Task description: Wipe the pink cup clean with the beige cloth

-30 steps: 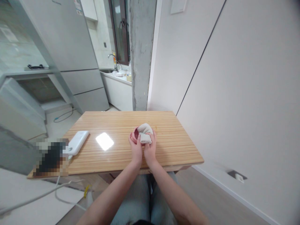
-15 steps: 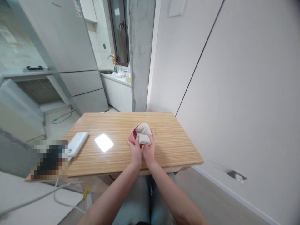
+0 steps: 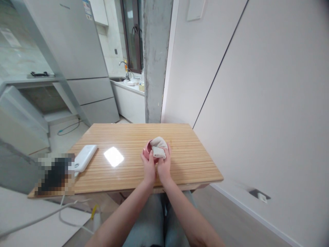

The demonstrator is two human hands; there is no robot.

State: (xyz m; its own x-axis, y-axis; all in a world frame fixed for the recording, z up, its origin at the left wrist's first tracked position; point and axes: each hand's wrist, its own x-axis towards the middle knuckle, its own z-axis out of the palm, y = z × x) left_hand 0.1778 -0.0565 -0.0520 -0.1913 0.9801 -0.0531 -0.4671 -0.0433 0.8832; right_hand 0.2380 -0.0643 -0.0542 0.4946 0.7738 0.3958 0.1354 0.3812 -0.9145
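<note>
Over the near middle of the wooden table (image 3: pixel 133 175), my two hands are close together around a small pink, hollow, rounded thing (image 3: pixel 147 148). Its exact kind is mostly hidden by my fingers and by cloth. A folded white cloth (image 3: pixel 159 152) lies in its opening and over its near rim. My left hand (image 3: pixel 148 166) is closed on the pink side, its thumb at the edge of the cloth. With its thumb pressing the cloth, my right hand (image 3: pixel 163 166) is closed round the right side.
On the table's left lies a white flat device (image 3: pixel 86 157) beside a blurred-out dark object (image 3: pixel 55 175). Cables (image 3: pixel 64 219) hang below that corner. A white wall (image 3: pixel 257 103) rises on the right; a concrete pillar (image 3: pixel 155 68) and fridge (image 3: pixel 77 51) stand behind.
My hands and the pink thing have shifted only slightly in the picture, and the view has tilted a little. Both hands keep their hold, with the white cloth still in the opening.
</note>
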